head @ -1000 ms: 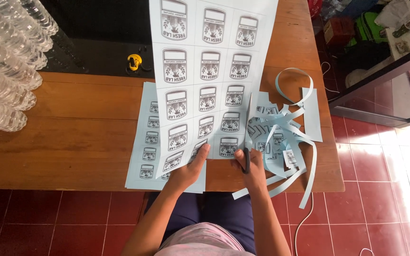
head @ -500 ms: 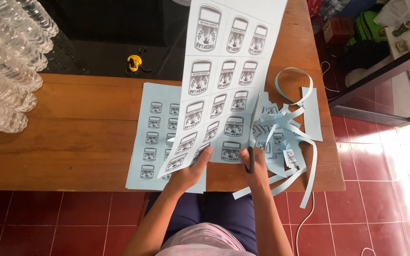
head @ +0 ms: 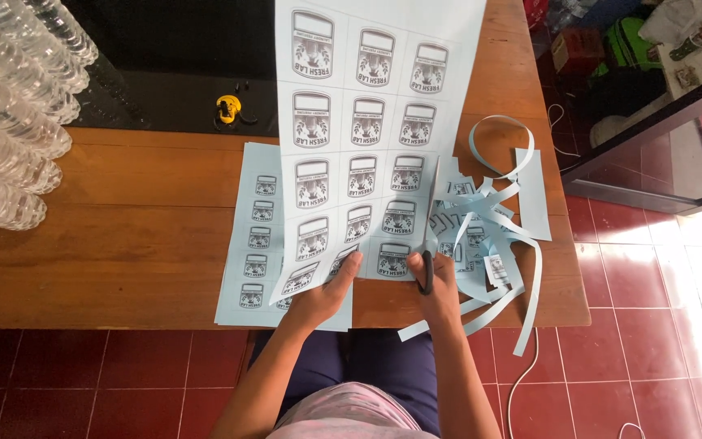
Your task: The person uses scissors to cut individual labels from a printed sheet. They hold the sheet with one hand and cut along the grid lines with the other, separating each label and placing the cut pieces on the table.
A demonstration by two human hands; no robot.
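Observation:
My left hand (head: 327, 294) pinches the near edge of a pale blue sheet of printed labels (head: 363, 130), which stands up from the table and reaches past the top of the head view. Gripped in my right hand (head: 440, 293) are black-handled scissors (head: 426, 272), at the sheet's near right corner. Under the raised sheet lies a stack of more label sheets (head: 255, 236), flat on the wooden table (head: 123, 236). Right of my right hand is a heap of cut blue paper strips and label pieces (head: 493, 219).
Several clear plastic bottles (head: 10, 106) are bunched at the table's far left. A small yellow object (head: 227, 108) lies on a dark surface behind the table. Red floor tiles lie below, and a white cord (head: 530, 370) hangs by the table's right edge.
The raised sheet has swung and tilted between frames, now standing more upright and square. Both hands stay at its near edge.

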